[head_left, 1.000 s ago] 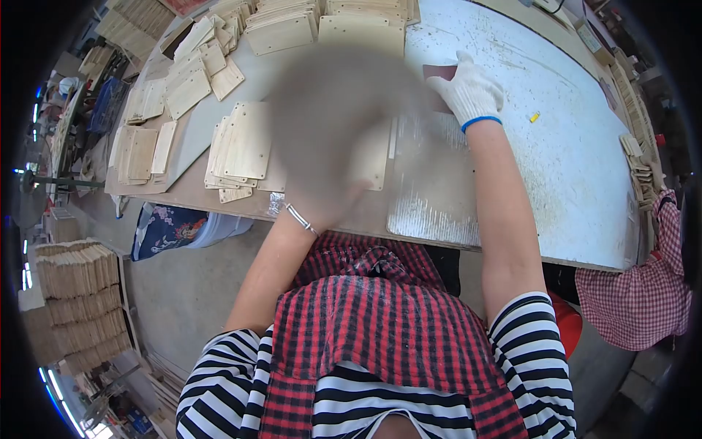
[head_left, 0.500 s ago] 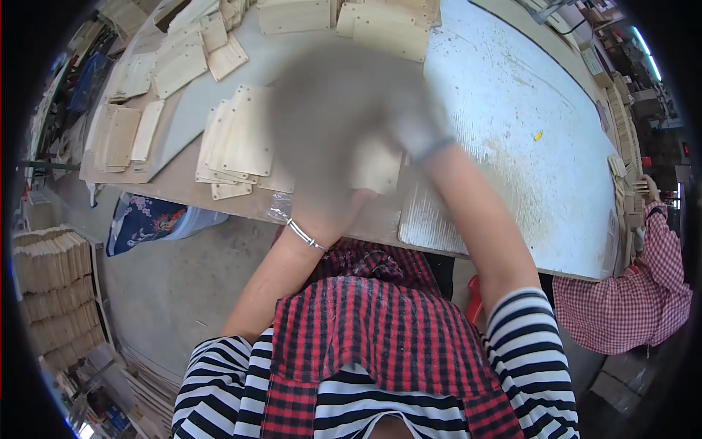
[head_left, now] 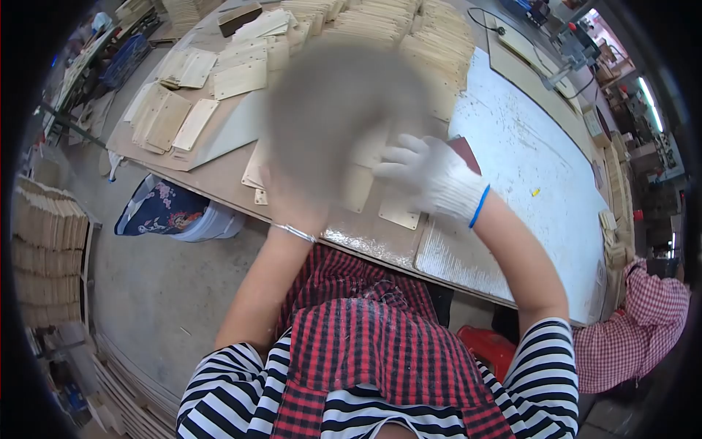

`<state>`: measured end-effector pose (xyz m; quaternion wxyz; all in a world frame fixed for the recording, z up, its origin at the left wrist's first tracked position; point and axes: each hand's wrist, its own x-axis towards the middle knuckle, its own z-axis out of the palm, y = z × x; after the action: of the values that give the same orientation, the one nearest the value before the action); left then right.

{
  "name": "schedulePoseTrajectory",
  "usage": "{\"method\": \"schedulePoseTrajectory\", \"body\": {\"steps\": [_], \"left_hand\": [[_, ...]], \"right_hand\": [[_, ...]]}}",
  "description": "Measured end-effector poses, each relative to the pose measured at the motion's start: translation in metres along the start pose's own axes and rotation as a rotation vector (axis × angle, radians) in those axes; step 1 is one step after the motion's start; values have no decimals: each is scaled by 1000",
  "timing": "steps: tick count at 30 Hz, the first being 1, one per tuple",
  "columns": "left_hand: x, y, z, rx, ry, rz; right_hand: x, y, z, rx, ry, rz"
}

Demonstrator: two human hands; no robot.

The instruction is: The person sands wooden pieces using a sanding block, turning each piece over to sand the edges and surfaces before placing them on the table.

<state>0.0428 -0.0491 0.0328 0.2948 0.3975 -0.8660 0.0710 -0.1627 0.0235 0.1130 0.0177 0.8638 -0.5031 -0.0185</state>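
My left hand [head_left: 296,203], bare with a bracelet at the wrist, is over the near edge of the table; a grey blurred patch hides its fingers. Thin wooden panels with small corner holes lie beside it, one panel [head_left: 358,192] just to its right. My right hand [head_left: 436,175] wears a white knitted glove with a blue cuff. Its fingers reach leftward, slightly apart, and its thumb is hidden. Below this hand, another wooden panel [head_left: 399,214] lies at the table edge. A dark red flat piece [head_left: 465,154] shows just behind the glove; whether the hand touches it is unclear.
Stacked wooden panels [head_left: 439,51] fill the far side of the table, with more panels [head_left: 164,121] at the left. A white board [head_left: 526,146] covers the right side, a small yellow piece [head_left: 536,192] on it. A person in a checked garment [head_left: 636,329] is at the right.
The view has shifted, showing more of the far stacks. My right hand, smeared before, now shows its gloved fingers, and the dark red piece has come into sight.
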Motion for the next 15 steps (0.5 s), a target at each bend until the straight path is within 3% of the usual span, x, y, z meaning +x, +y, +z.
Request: {"method": "schedulePoseTrajectory", "body": {"steps": [1,3,5,6,7,8,9,11,12,14,15], "left_hand": [[3,-6,-5,140,46,-64],[3,-24,-11,197,-42,-74],[23,-32,-34,-61,-527,-391],[27,-47,-25,-266,-512,-383],[29,-60,-14,-261,-504,-385],[29,-70,-3,-176,-567,-244],[30,-72,-6,-91,-632,-102],[39,-72,-14,-82,-636,-119],[42,-71,-16,-88,-660,-144],[49,-70,-17,-113,-709,-219],[50,-70,-16,-125,-728,-249]], "right_hand": [[3,4,-6,3,-138,-2],[3,8,-8,-22,-137,-50],[2,12,-1,0,-66,-195],[6,11,-5,-5,-60,-199],[12,9,-12,-34,-202,-164],[17,6,-19,-59,-345,-128],[22,1,-25,-56,-342,-130],[30,-4,-39,-140,-584,-71],[27,7,-35,-144,-579,-74],[25,42,-11,281,-565,177],[33,52,0,278,-566,171]]}}
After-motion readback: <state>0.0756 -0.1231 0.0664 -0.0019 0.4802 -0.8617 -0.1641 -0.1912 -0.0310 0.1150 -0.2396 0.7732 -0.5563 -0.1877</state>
